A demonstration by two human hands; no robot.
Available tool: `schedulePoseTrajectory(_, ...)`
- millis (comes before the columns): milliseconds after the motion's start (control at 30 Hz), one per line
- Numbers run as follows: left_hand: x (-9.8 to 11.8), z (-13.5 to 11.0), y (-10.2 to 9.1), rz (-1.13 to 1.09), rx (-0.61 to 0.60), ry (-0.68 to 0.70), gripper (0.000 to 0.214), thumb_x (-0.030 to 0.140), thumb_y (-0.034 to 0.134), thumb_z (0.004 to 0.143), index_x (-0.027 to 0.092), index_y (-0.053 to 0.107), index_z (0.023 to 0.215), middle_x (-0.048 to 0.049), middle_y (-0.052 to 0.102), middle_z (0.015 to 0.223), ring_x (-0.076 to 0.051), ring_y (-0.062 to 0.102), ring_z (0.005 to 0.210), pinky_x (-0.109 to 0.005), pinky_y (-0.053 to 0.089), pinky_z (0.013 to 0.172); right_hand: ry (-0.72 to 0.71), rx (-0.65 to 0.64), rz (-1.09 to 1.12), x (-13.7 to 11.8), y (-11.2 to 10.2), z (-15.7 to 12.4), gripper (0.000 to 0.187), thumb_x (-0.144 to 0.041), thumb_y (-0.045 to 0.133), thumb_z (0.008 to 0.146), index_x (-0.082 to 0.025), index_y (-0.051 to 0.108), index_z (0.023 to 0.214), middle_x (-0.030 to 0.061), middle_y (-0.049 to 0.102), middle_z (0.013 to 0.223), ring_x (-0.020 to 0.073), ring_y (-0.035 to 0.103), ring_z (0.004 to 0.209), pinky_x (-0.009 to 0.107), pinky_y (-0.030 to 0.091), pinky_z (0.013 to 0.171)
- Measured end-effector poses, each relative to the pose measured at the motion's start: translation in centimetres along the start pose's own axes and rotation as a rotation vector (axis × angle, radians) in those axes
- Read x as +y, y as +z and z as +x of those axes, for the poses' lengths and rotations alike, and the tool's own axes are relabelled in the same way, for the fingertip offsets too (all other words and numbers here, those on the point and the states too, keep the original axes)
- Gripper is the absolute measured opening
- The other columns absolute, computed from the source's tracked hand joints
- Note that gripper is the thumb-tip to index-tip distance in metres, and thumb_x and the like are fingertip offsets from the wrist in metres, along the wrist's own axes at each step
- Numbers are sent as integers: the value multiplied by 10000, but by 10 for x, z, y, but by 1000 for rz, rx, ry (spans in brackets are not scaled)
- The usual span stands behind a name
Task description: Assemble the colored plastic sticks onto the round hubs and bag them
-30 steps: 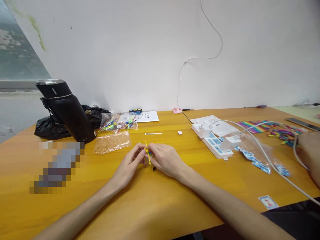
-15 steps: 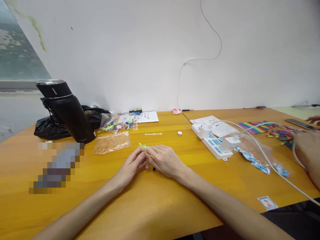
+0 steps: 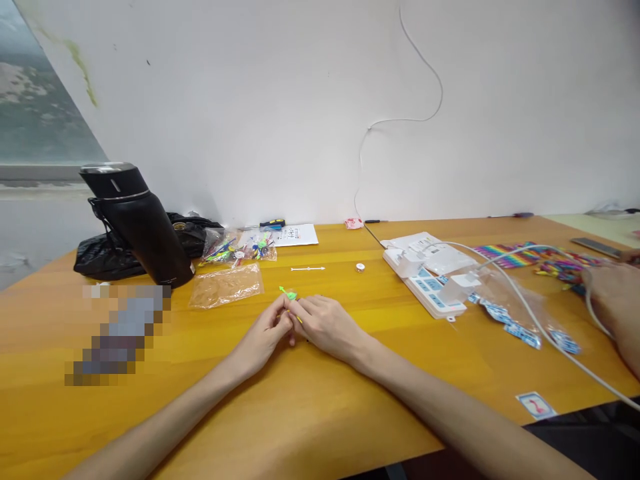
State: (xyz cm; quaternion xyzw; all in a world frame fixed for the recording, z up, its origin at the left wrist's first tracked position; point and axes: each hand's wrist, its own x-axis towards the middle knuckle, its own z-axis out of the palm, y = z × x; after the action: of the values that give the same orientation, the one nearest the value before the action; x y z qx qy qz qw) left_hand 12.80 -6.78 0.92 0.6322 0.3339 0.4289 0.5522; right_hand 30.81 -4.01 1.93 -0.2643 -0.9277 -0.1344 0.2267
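Observation:
My left hand point(image 3: 265, 337) and my right hand point(image 3: 327, 323) meet over the table, fingers closed together. Between their fingertips is a small green arrow-shaped plastic piece point(image 3: 289, 293), its tip pointing up and left. A bit of a yellow piece point(image 3: 299, 318) shows between the fingers, mostly hidden; I cannot tell how it is joined to the green one. Just beyond the hands, a thin white arrow-shaped piece point(image 3: 308, 269) lies flat. A small round white piece point(image 3: 360, 267) lies to its right.
A clear plastic bag point(image 3: 227, 285), a bag of coloured parts point(image 3: 240, 247) and a black bottle point(image 3: 145, 230) stand or lie at left. A power strip point(image 3: 425, 290) with cables is at right. Another person's hand point(image 3: 615, 293) is near colourful strands point(image 3: 560, 270).
My hands have shifted slightly, and more of the green piece shows above the fingers. The dark tip below my right hand is now almost hidden. The other person's far hand has drawn back.

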Motion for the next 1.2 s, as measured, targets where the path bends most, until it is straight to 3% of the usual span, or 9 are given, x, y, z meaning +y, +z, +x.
schedulePoseTrajectory(333, -3, -1, 0, 25, -29, 37, 286, 468, 477, 1029, 198, 491, 937, 25, 505, 798, -128, 516, 709, -281, 445, 729, 7, -26, -28, -5, -2, 0, 214, -245, 424, 1061, -122, 566, 1162, 103, 710, 897, 226, 693, 796, 335, 512, 693)
schedulePoseTrajectory(467, -5, 0, 1, -27, -32, 40, 316, 489, 491, 1022, 196, 489, 905, 19, 521, 809, -121, 538, 692, -274, 462, 707, 32, 10, -41, -7, 2, 0, 232, -221, 434, 1047, -116, 544, 1221, 103, 724, 918, 226, 699, 794, 332, 513, 701)
schedulePoseTrajectory(567, -5, 2, 3, -105, -14, 39, 337, 498, 499, 1017, 192, 502, 876, 35, 497, 735, -111, 535, 635, -261, 465, 662, 95, 45, -7, -7, 1, 0, 202, -211, 390, 1060, -142, 560, 1144, 85, 721, 875, 212, 689, 759, 313, 492, 687)
schedulePoseTrajectory(667, 0, 3, 3, -164, 80, 31, 302, 481, 549, 999, 193, 532, 908, 40, 506, 733, -111, 553, 648, -271, 505, 687, 235, 61, 155, -4, -6, 1, 236, -250, 335, 1088, -181, 551, 1021, 57, 706, 831, 183, 678, 744, 278, 463, 675)
schedulePoseTrajectory(867, 10, 4, -2, -171, 209, 15, 274, 446, 633, 958, 215, 544, 1075, 14, 596, 905, -130, 629, 753, -305, 565, 761, 519, 86, 578, 1, -23, 3, 266, -331, 342, 1086, -211, 548, 969, -4, 645, 736, 139, 599, 613, 245, 413, 612)
schedulePoseTrajectory(1000, 7, 4, -3, -140, 196, 4, 285, 431, 641, 955, 220, 531, 1113, 7, 611, 914, -147, 650, 772, -333, 565, 790, 665, 195, 931, 13, -23, 5, 331, -450, 437, 1043, -207, 565, 858, -16, 589, 648, 136, 573, 572, 249, 450, 589)
schedulePoseTrajectory(1200, 10, -1, 1, -38, 122, 6, 255, 426, 582, 992, 216, 522, 1123, 1, 600, 898, -139, 621, 767, -313, 520, 782, 826, 377, 1230, 50, -10, 4, 324, -491, 729, 833, -179, 653, 876, 37, 709, 776, 160, 668, 714, 294, 562, 734)
